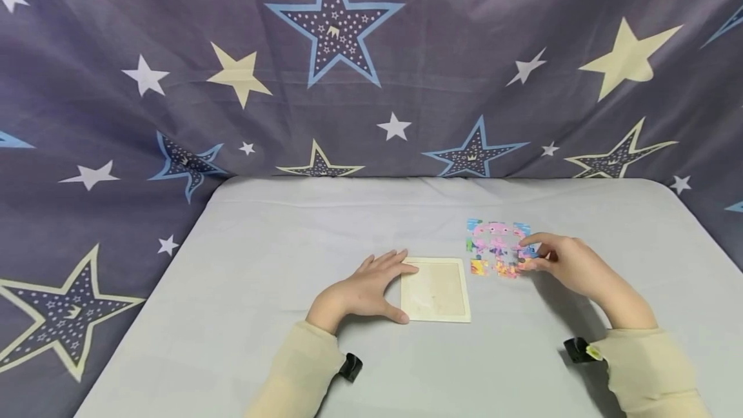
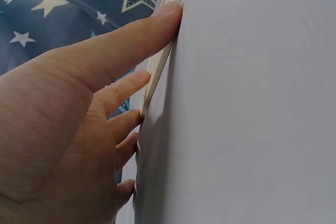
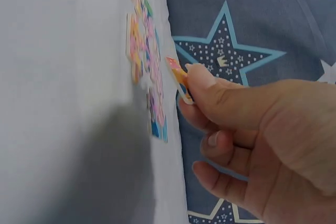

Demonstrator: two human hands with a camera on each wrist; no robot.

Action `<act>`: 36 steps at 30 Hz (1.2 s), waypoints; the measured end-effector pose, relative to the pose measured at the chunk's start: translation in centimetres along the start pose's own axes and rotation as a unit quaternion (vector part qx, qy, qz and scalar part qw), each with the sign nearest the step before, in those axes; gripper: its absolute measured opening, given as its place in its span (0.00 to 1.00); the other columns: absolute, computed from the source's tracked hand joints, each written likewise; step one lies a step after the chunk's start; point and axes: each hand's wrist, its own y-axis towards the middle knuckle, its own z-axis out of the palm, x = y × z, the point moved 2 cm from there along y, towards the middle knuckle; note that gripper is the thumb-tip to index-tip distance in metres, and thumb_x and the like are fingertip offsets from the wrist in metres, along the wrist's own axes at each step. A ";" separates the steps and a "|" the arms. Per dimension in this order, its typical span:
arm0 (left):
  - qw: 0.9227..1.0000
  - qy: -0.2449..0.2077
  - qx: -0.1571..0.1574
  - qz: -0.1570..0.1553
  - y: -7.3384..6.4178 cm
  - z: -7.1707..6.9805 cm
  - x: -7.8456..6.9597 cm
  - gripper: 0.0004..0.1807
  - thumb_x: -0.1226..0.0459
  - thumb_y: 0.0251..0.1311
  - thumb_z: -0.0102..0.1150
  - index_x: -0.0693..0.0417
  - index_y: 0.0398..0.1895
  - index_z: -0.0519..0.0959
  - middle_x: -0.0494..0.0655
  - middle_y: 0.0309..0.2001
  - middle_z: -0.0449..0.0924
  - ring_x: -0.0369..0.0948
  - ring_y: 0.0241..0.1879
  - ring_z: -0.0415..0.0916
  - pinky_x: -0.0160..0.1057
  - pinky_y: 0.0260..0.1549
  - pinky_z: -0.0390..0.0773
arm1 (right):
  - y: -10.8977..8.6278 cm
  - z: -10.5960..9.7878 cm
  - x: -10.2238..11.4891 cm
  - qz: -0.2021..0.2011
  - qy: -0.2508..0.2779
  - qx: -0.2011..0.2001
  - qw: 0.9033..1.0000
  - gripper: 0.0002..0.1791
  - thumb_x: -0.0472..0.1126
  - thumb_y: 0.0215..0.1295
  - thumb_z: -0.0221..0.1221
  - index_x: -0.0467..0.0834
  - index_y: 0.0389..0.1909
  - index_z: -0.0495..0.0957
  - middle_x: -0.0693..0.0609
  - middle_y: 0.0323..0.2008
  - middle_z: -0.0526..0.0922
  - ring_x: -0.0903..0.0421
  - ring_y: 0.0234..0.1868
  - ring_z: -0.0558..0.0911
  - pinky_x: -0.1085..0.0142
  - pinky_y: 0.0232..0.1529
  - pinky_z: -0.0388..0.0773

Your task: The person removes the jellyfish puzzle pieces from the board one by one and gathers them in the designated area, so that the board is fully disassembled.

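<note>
My right hand [image 1: 571,263] pinches one jigsaw puzzle piece [image 3: 180,80] between thumb and fingers, lifted above the table in the right wrist view. Beneath and beside it lie several other puzzle pieces [image 1: 498,244], set out in rows with small gaps and showing a pink cartoon picture. A shallow cream puzzle tray [image 1: 435,289] lies flat to the left of these pieces, and its recess holds no pieces. Along the tray's left side rests my left hand [image 1: 366,289], fingers spread and nearly straight. Its thumb and fingertips touch the tray's edge in the left wrist view.
A pale grey cloth covers the table [image 1: 244,263]. Behind it and down the sides hangs a dark curtain [image 1: 395,82] printed with stars. Each wrist wears a black strap, the left strap [image 1: 351,367] and the right strap [image 1: 577,349] both close to the cloth.
</note>
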 end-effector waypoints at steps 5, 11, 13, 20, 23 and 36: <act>1.000 0.004 -0.001 0.003 0.3 0.0 -0.2 0.48 0.49 0.48 0.75 0.43 0.73 0.64 0.45 0.79 0.43 0.45 0.78 0.37 0.51 0.74 0.33 | -0.2 0.0 -1.1 0.018 0.015 -0.002 1.000 0.17 0.33 0.59 0.67 0.33 0.48 0.76 0.54 0.28 0.82 0.58 0.27 0.75 0.63 0.28 0.73; 1.000 0.012 0.004 0.000 0.7 0.0 -0.1 0.48 0.48 0.48 0.75 0.42 0.74 0.64 0.44 0.79 0.42 0.44 0.78 0.37 0.50 0.74 0.32 | -0.1 0.1 -1.7 0.028 0.023 -0.003 0.999 0.13 0.32 0.58 0.68 0.35 0.40 0.75 0.54 0.26 0.82 0.57 0.27 0.76 0.64 0.28 0.74; 1.000 0.012 0.004 0.001 0.8 0.1 -0.1 0.48 0.48 0.48 0.75 0.42 0.73 0.64 0.45 0.79 0.43 0.44 0.78 0.37 0.50 0.74 0.33 | -0.1 0.1 -1.9 0.029 0.025 0.002 0.999 0.12 0.33 0.57 0.68 0.36 0.39 0.76 0.54 0.26 0.83 0.57 0.28 0.77 0.63 0.29 0.75; 1.000 0.007 0.003 0.005 1.0 -0.2 0.0 0.48 0.49 0.48 0.75 0.44 0.73 0.64 0.46 0.79 0.43 0.46 0.78 0.37 0.51 0.74 0.33 | 0.1 0.4 -2.6 0.065 0.028 0.038 0.997 0.13 0.35 0.60 0.68 0.35 0.41 0.77 0.50 0.31 0.85 0.54 0.32 0.82 0.59 0.33 0.78; 1.000 0.008 0.002 0.004 1.0 -0.3 0.0 0.48 0.49 0.48 0.75 0.43 0.73 0.64 0.46 0.79 0.43 0.46 0.78 0.37 0.52 0.74 0.34 | 0.3 0.5 -2.7 0.079 0.019 0.037 0.996 0.13 0.36 0.60 0.68 0.36 0.41 0.77 0.49 0.32 0.84 0.53 0.33 0.81 0.58 0.34 0.78; 0.999 0.016 0.015 -0.028 0.7 0.0 -0.8 0.47 0.54 0.53 0.73 0.46 0.76 0.60 0.46 0.80 0.40 0.46 0.78 0.37 0.52 0.74 0.45 | 0.2 1.5 -2.7 0.078 0.005 0.027 0.997 0.14 0.38 0.63 0.66 0.34 0.44 0.79 0.51 0.31 0.80 0.55 0.31 0.75 0.58 0.33 0.75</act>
